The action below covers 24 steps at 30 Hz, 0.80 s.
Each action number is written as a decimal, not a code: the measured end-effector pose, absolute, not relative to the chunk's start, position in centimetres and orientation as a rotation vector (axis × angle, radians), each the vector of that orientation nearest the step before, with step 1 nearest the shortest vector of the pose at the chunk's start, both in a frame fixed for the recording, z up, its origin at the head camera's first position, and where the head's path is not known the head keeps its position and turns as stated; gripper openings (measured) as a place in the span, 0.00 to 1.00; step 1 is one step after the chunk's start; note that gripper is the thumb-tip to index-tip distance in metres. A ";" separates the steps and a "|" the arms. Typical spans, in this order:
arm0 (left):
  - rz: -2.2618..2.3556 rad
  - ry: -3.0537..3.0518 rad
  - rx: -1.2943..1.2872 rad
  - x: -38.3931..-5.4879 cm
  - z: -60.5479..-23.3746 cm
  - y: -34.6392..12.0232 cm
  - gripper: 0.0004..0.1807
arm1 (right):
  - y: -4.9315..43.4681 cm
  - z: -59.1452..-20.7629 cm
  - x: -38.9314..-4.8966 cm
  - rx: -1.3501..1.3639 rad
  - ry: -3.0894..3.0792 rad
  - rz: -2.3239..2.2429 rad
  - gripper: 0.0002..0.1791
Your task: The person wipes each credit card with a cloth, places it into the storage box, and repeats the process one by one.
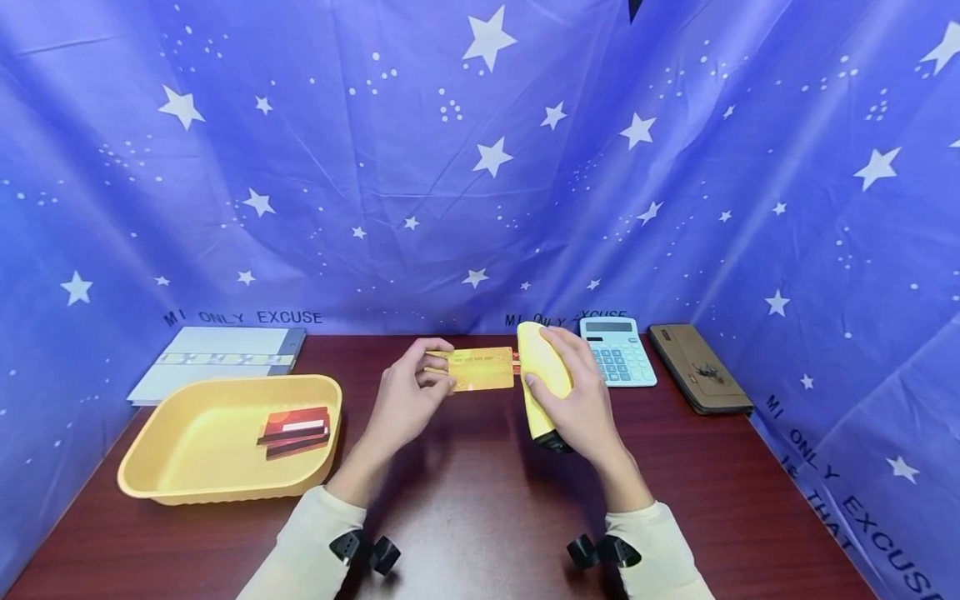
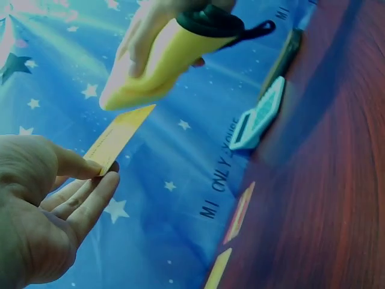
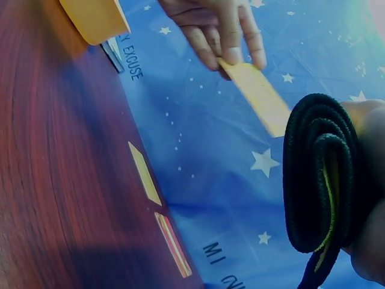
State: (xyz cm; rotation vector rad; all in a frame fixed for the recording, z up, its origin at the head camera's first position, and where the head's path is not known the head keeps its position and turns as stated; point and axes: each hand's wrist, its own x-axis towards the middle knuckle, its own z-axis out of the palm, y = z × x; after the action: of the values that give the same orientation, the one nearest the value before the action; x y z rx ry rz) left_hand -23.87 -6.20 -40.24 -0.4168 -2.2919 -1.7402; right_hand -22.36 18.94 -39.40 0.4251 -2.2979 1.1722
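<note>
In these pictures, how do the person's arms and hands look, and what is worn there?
The long sleeves are plain off-white; each bears a black strap with a small black block. The left hand and right hand are bare, without gloves.

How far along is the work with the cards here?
Probably done: a yellow card and a red card lying on the table. In hand: the left hand pinches a second yellow card, and the right hand grips a folded yellow cloth, apparently for wiping. Probably left: the red cards in the yellow basin. That order is a guess; the red cards could instead be the finished ones.
</note>
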 end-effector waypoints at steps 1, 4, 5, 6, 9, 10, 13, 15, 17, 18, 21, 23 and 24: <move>-1.759 -2.277 -0.424 -23.8 -40.1 -6.2 0.23 | 18.8 -39.4 -22.3 0.431 -2.292 1.170 0.37; -1.795 -2.240 -0.410 -23.8 -39.9 -6.3 0.24 | 18.5 -39.4 -22.1 0.451 -2.284 1.162 0.36; -1.798 -2.233 -0.395 -23.9 -39.8 -6.3 0.24 | 18.4 -39.4 -22.1 0.459 -2.282 1.164 0.36; -1.795 -2.229 -0.383 -23.9 -39.9 -6.4 0.25 | 18.3 -39.4 -22.1 0.464 -2.281 1.162 0.36; -1.788 -2.226 -0.359 -24.1 -40.0 -6.5 0.25 | 18.2 -39.5 -22.0 0.463 -2.284 1.156 0.36; -1.787 -2.226 -0.357 -24.2 -40.0 -6.6 0.25 | 18.1 -39.5 -22.0 0.461 -2.286 1.157 0.36; -1.794 -2.222 -0.364 -24.3 -40.1 -6.7 0.24 | 18.0 -39.6 -21.9 0.452 -2.301 1.144 0.36; -1.809 -2.217 -0.373 -24.3 -40.0 -6.7 0.24 | 17.9 -39.7 -21.9 0.448 -2.315 1.132 0.36; -1.829 -2.212 -0.379 -24.3 -39.9 -6.7 0.24 | 17.8 -39.8 -21.9 0.449 -2.329 1.116 0.36; -1.839 -2.207 -0.383 -24.3 -39.9 -6.7 0.24 | 17.7 -39.9 -21.9 0.451 -2.336 1.112 0.36; -1.884 -2.192 -0.393 -24.1 -39.9 -6.6 0.24 | 17.4 -40.0 -21.9 0.455 -2.344 1.107 0.37; -1.919 -2.174 -0.396 -24.0 -39.8 -6.6 0.25 | 17.3 -40.1 -21.9 0.460 -2.343 1.100 0.37; -1.931 -2.168 -0.397 -23.9 -39.7 -6.6 0.25 | 17.3 -40.1 -21.9 0.461 -2.341 1.100 0.37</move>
State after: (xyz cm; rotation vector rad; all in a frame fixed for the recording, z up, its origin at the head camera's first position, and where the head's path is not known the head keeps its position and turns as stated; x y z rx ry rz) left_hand -23.93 -6.62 -39.72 -0.3965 -2.1680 -1.9311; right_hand -21.95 17.26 -40.10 0.4610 -2.3408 1.1004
